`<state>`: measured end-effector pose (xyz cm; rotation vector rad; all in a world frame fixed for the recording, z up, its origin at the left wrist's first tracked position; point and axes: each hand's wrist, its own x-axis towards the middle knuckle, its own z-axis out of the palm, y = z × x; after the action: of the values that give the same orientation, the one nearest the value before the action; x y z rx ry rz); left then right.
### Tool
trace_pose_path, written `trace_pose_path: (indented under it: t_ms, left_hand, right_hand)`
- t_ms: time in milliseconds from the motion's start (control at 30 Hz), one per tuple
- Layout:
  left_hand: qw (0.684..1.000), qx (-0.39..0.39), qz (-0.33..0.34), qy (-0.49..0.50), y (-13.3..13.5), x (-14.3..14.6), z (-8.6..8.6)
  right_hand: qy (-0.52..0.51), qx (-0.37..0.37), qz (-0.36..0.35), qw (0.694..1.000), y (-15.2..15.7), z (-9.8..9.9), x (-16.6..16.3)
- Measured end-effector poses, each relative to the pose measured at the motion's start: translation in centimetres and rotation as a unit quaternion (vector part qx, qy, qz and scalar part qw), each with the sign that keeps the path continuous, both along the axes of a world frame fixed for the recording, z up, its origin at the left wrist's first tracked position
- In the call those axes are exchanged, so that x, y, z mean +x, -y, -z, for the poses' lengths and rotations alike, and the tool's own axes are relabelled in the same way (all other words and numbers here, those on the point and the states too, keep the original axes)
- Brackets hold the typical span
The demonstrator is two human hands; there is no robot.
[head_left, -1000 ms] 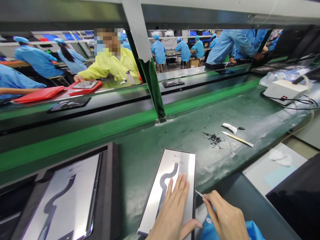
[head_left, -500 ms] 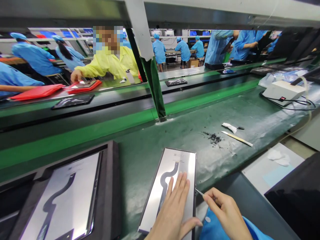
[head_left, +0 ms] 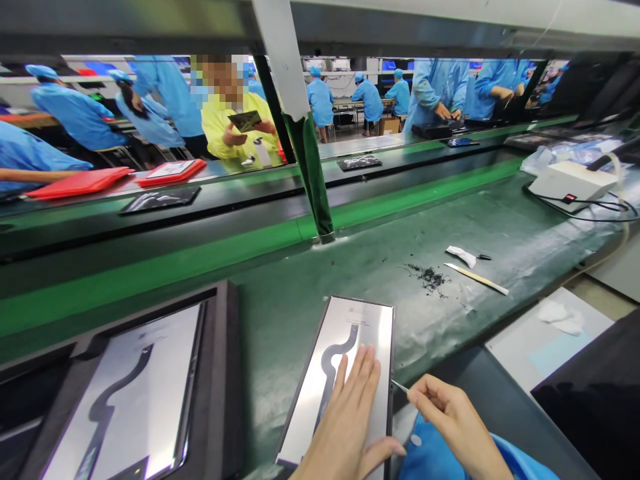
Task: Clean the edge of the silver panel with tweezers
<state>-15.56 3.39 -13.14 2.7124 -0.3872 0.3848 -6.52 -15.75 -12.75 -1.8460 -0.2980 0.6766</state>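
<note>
Mid-job, edge work under way: left hand [head_left: 350,413] lies flat, fingers spread, pinning silver tablet back panel [head_left: 345,353] on green bench mat [head_left: 280,293]; right hand [head_left: 450,420] pinches fine tweezers [head_left: 399,385], tip at panel's right edge; nothing visibly lifted free yet

L hand [head_left: 350,420] flat (fingers together), R hand [head_left: 450,420] pinching

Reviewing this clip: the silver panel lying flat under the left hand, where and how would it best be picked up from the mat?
Probably by its two long edges, from above. The silver panel lies flat on the green mat, thin and long, so only the narrow sides offer purchase. The left hand rests flat on its near half and the right hand holds a thin metal tool at its right edge, so the bare far half is freest.
</note>
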Motion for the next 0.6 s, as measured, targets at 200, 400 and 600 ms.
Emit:
trace_pose_path:
  t_ms: [200,400,600]
  left_hand:
    - [1.000,0.000,-0.002,-0.006,-0.02,0.01,0.04]
    - [1.000,0.004,0.005,-0.002,-0.12,0.14,-0.21]
    - [1.000,0.004,0.007,-0.001,-0.17,0.18,-0.05]
  right_hand:
    - [-0.003,0.010,-0.017,1.000,0.08,0.05,0.48]
    - [-0.014,0.019,-0.030,0.999,0.31,0.28,0.82]
    - [-0.041,0.023,-0.040,0.998,0.17,-0.17,1.03]
